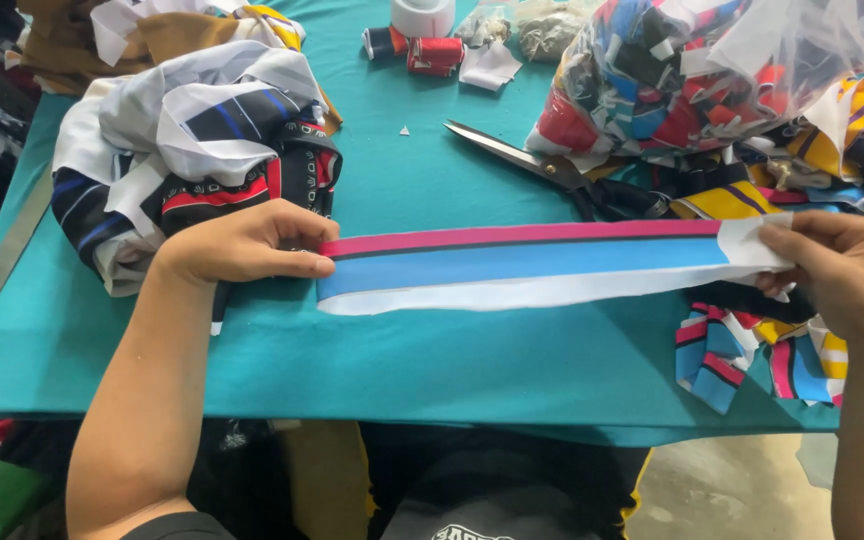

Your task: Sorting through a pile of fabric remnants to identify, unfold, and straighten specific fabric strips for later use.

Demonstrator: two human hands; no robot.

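Both hands stretch a long fabric strip [527, 262] taut just above a teal-covered table [432, 350]: the left hand [242, 245] pinches one end between thumb and fingers, closed tight on the cloth, while the right hand [847, 265] grips the opposite end, fingers folded over its white tip. The strip, banded in magenta, a thin dark line, sky blue and white, runs nearly level between them, pulled flat so its stripes and edges show clean from end to end. Behind the left hand sits a heap of printed fabric pieces [192, 140] in white, navy, red and black, close enough to reach. By the right hand lies a spread of bright striped scraps [752, 355], some hanging past the table's front edge, and above them a clear plastic bag [712, 70] stuffed with more cuttings. A pair of large scissors [532, 160] rests on the cloth beyond the strip, blades pointing left, handles buried in the scraps. At the far edge stand dark and red thread spools [417, 50] and a white roll [422, 15]. A tiny white snippet [404, 130] dots the bare teal. Below the table's edge appear the person's dark clothing and a patch of grey concrete floor [722, 490].
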